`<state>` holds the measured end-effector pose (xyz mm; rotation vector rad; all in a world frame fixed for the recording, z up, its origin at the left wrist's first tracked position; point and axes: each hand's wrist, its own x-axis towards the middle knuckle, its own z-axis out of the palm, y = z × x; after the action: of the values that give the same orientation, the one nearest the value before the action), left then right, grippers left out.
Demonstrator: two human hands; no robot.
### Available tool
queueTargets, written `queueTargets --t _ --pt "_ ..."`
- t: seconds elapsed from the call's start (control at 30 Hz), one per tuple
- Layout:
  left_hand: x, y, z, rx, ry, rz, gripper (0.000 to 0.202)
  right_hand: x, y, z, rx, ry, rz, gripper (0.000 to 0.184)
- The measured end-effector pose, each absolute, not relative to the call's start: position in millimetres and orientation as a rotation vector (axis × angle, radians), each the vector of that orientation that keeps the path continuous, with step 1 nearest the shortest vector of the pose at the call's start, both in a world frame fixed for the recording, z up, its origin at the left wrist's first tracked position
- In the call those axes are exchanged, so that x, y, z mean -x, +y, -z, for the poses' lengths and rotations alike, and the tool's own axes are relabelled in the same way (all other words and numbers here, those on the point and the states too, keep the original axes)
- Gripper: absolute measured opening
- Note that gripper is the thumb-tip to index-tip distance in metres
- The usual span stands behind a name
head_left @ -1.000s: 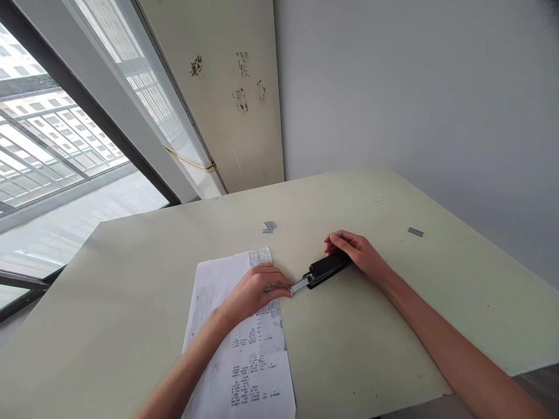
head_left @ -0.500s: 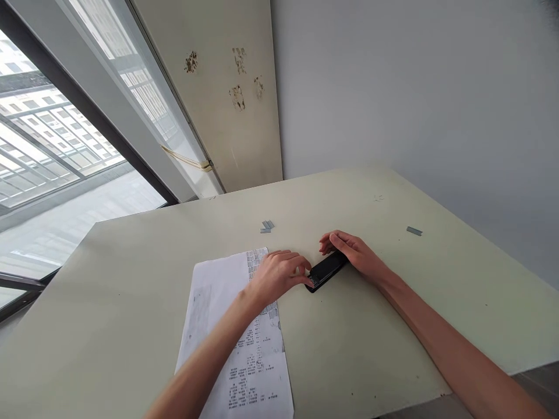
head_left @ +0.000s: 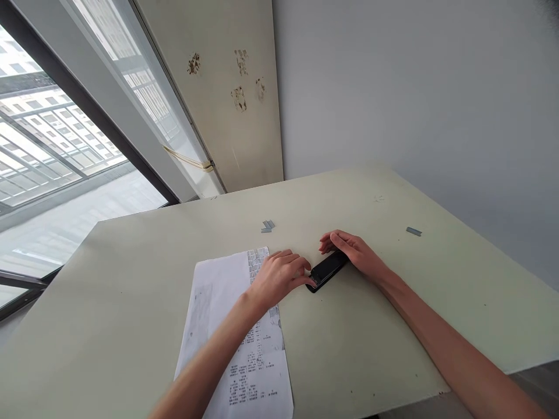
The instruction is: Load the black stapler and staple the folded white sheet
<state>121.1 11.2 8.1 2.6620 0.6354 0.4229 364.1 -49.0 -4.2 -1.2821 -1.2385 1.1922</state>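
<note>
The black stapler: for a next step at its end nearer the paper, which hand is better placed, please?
Probably the left. The left hand has its fingertips at that end of the black stapler, while the right hand is at the opposite end, farther from the paper.

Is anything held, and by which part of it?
Stapler: left hand at its left end, right hand at its right end; actual grip can't be told.
</note>
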Motion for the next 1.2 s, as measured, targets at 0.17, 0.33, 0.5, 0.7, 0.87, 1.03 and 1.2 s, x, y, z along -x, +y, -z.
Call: queueTargets --t 0.17,0.33,0.5,0.7,0.87,1.03,1.2 --pt "-91.7 14.1 -11.8 -2.629 0.775 -0.580 0.034 -363.9 -50.1 7.5 1.281 -1.233 -1.172 0.049" --pt "-40.3 26.3 -17.0 -2.553 1.140 -0.668 0.027 -362.3 -52.0 8.3 1.298 -1.223 -1.166 0.045" --pt "8.6 33.8 -8.1 -2.512 1.444 -0.694 0.028 -360.6 -53.2 9.9 1.327 -1.203 -1.149 0.046" --pt "36.7 31.5 11.1 -2.500 1.691 -0.734 0.033 -359.4 -54.5 12.7 1.338 -1.223 -1.129 0.044" --pt "38.0 28.5 13.8 -2.493 1.713 -0.744 0.032 -358.7 -54.6 13.4 1.345 -1.225 -1.116 0.045" --pt "38.0 28.7 12.3 -2.490 1.718 -0.742 0.034 -358.4 -54.4 13.3 1.346 -1.226 -1.114 0.045" --pt "38.6 27.3 11.2 -2.492 1.743 -0.730 0.035 -358.8 -54.7 12.7 1.344 -1.247 -1.105 0.042"
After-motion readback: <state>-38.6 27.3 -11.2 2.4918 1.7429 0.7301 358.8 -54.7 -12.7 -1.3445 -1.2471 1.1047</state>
